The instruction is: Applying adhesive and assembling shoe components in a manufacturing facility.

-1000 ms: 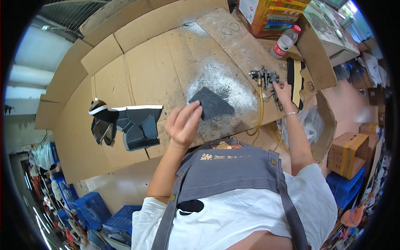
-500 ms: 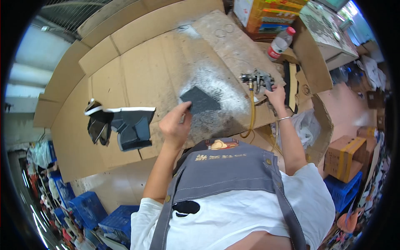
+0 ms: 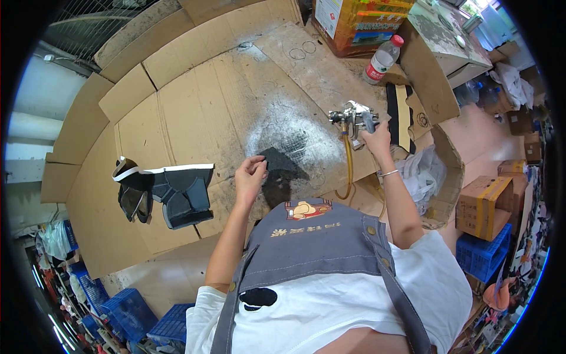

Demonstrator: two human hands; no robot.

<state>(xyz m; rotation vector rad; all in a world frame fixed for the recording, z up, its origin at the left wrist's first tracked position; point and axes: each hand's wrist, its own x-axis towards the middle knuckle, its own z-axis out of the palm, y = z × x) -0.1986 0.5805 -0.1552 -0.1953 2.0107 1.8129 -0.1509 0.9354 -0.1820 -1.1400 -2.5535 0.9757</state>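
My left hand (image 3: 250,179) pinches the left corner of a dark piece of sheet material (image 3: 284,164) between thumb and fingers. The piece looks tilted over the cardboard, with a dark shadow beside it. To the right, my right hand (image 3: 378,142) is wrapped round the grip of a metal spray gun (image 3: 356,117), whose nozzle points left. A yellowish hose (image 3: 349,162) hangs from the gun and curves toward my apron. On the left of the cardboard lie black and dark-grey cut pieces (image 3: 183,192) with a white edge strip.
Cardboard (image 3: 194,112) covers the worktop, with upright cardboard walls behind and a white-sprayed patch (image 3: 265,127) in the middle. Beyond the gun stand a red-capped bottle (image 3: 382,60) and an orange-yellow can (image 3: 362,26). Plastic bags (image 3: 421,177) fill a carton on the right; blue crates (image 3: 128,314) stand lower left.
The dark piece has tipped from a broad, face-up look to a narrower, slanted one in my left hand. My right hand still holds the spray gun. The whole view has shifted slightly.
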